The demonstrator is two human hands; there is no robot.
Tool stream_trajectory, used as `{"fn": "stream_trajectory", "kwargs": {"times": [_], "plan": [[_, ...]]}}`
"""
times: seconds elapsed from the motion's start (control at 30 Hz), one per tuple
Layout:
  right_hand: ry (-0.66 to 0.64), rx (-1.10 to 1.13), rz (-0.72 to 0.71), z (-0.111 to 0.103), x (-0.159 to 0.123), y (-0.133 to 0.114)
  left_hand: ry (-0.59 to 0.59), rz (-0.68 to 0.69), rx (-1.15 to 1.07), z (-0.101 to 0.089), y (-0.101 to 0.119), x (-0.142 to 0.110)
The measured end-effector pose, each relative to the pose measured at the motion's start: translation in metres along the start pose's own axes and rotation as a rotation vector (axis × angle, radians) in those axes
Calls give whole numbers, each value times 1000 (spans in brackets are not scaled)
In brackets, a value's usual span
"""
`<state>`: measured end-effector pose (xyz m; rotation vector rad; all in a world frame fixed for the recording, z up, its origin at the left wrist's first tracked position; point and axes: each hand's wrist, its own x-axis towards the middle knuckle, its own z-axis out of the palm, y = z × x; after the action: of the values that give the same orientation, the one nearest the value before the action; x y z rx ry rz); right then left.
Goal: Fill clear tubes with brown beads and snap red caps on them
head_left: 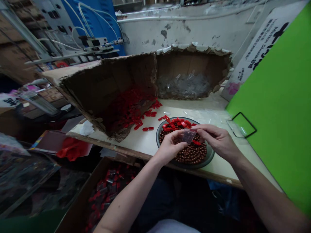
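Over a dark round bowl [211, 158], my left hand [169, 144] is closed on a small see-through plastic case [189, 136]. My right hand [217, 139] has its fingers pinched together at the case's right edge; what is between them cannot be made out. Brown, shiny round balls [190, 156] fill the bowl. Red plastic caps [178, 123] lie on the balls at the back of the bowl, and a single red cap [196, 142] lies just under my right fingers.
A cut-open cardboard box [80, 87] behind the bowl holds red caps at left and see-through cases [184, 84] at right. Loose caps lie on the white table [150, 142]. A green panel [277, 106] stands at right. Below left, a box holds red-capped cases [107, 191].
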<state>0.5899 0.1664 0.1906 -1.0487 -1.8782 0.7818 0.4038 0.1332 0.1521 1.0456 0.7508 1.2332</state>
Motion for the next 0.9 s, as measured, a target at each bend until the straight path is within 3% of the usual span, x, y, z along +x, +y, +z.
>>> {"fn": "stream_trajectory", "kwargs": {"times": [0.13, 0.27, 0.37, 0.5, 0.67, 0.77, 0.9], "plan": [[88, -136, 118, -12, 3, 26, 81, 19, -50, -11, -3, 0], [-79, -482, 163, -13, 2, 67, 158, 65, -81, -25, -11, 3], [-179, -549, 199, -1, 1, 88, 189, 67, -105, -29, -20, 7], [-220, -592, 163, 19, 7, 100, 201, 40, -112, -28, -28, 12], [-227, -512, 151, 22, 12, 99, 188, -6, -32, -26, -27, 13], [-151, -234, 200, 16, 10, 82, 147, -31, 35, -22, -25, 12], [-116, 130, 148, 12, 8, 43, 89, -22, 102, -13, -24, 12]]}}
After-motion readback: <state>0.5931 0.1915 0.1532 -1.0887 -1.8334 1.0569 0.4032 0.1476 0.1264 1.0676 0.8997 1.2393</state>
